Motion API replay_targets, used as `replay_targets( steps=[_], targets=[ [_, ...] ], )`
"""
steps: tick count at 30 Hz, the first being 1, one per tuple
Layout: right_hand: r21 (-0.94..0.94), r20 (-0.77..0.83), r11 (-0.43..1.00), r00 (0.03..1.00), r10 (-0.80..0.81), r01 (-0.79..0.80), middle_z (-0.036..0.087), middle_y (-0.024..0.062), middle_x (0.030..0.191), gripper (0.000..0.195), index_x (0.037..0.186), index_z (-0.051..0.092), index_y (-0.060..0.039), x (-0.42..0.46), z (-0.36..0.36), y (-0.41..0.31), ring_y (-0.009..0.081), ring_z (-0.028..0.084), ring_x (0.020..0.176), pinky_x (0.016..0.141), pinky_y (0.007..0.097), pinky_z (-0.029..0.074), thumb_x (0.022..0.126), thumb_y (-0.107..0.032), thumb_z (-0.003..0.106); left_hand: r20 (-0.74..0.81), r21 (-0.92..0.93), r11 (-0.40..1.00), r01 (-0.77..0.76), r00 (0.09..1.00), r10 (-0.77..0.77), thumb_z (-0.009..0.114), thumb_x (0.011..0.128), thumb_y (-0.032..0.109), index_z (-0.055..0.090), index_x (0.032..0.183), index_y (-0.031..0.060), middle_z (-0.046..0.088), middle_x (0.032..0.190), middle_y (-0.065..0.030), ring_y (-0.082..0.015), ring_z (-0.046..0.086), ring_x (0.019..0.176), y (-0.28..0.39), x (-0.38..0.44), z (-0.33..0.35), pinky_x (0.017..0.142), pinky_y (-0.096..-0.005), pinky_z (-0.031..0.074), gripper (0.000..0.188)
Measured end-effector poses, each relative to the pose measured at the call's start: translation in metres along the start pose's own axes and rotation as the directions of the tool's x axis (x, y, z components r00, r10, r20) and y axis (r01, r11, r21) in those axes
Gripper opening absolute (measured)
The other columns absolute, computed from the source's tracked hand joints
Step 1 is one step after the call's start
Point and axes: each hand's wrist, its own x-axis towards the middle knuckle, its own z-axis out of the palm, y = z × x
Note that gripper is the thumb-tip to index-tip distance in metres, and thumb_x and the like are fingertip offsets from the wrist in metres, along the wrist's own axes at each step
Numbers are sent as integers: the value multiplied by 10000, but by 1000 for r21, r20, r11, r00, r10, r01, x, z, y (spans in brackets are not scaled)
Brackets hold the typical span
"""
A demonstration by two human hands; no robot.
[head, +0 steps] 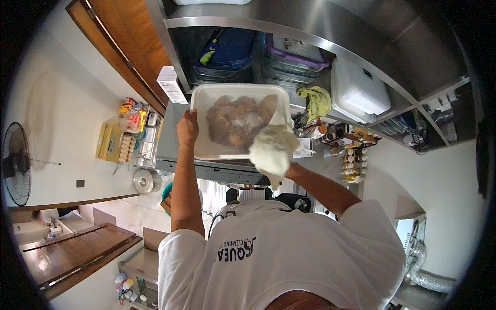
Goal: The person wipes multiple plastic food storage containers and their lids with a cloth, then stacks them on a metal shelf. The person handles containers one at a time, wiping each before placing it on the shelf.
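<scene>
A white plastic tub (201, 151) is before me on a grey surface, its long side facing me. Brown lumps (242, 120), perhaps food, lie inside and look hazy; whether a clear lid covers them I cannot tell. My left hand (188, 128) grips the tub's left rim, thumb at the upper edge. In my right hand (291, 170) is a bunched, pale cream cloth (273, 149), slightly blurred, over the tub's near right corner. The cloth hides most of that hand's fingers.
Above the tub, a steel shelf holds lidded containers (296, 56) and white plastic boxes (358, 91). A green cloth (316, 102) hangs off its edge. Bottles and jars (352, 162) stand at right. A white carton (170, 85), egg tray (126, 148) and metal pot (145, 181) are at left.
</scene>
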Motion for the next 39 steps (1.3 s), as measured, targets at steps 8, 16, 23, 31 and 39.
replay_targets(
  steps=[8,16,23,31,39],
  targets=[
    [-172,83,982,992,93,-78,573,119,566,137,566,603,-70,178,-9,-100,298,584,559,562,417,457,567,-204,580,17,-40,997,59,998,-59,403,853,418,592,930,41,586,816,-231,-426,543,820,4,-3,-10,720,-449,423,429],
    [-208,370,976,929,15,67,534,115,886,304,898,554,-85,69,-39,-13,295,500,851,769,407,390,695,-310,560,47,-226,970,85,996,-76,446,835,432,601,936,12,597,740,-206,-344,588,748,-5,-2,-3,673,-371,442,459],
    [-358,168,901,932,321,-246,523,122,978,399,1032,513,-72,79,-42,44,295,482,927,804,392,390,737,-330,587,93,-378,915,142,989,-115,414,867,421,589,938,-23,593,702,-173,-240,569,682,0,-10,-2,655,-341,434,483],
    [-199,321,915,859,399,-350,520,128,1027,412,1039,520,-68,192,28,41,284,484,957,847,358,383,756,-364,569,130,-566,801,194,981,-145,427,882,377,579,894,-84,604,740,-122,-174,547,680,1,-13,-8,633,-290,429,486],
    [66,190,997,982,18,-32,322,123,1295,553,1279,294,-61,171,43,-17,254,307,1184,1024,321,184,823,-344,428,256,-674,590,446,889,-379,527,846,317,595,920,-78,608,785,-81,-132,535,670,2,-7,-2,608,-249,428,407]
  ],
)
